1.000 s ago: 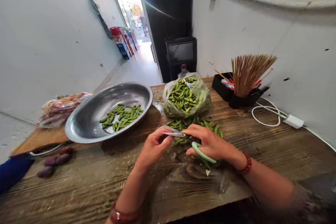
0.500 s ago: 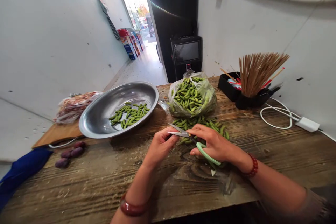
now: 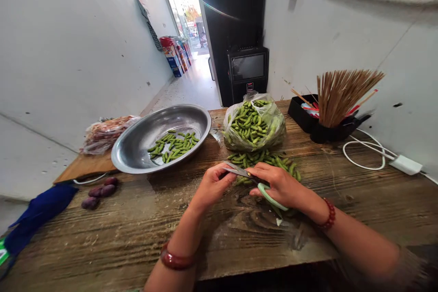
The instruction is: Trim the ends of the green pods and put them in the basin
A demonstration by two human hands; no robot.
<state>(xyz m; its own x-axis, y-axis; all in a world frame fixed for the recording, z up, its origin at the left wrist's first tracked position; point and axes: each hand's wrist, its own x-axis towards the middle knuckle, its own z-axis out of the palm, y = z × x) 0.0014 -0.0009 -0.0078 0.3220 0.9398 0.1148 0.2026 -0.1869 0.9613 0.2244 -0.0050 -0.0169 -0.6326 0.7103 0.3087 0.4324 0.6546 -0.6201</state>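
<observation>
Fingers of the left hand (image 3: 209,188) pinch nearly together at the tips of the scissors (image 3: 239,171), though whether a pod sits between them cannot be told; those of the right hand (image 3: 282,186) curl around the green handles. The blades lie close against the left fingertips, so a slip or mistimed squeeze could nick skin. Loose pods (image 3: 294,172) crowd just beyond, where a forward nudge might scatter them, and the open bag (image 3: 275,133) farther back could spill if bumped. At far left, the bowl (image 3: 132,148) has a raised rim that could catch a low reach; bare surface (image 3: 143,232) near left leaves room for moving.
</observation>
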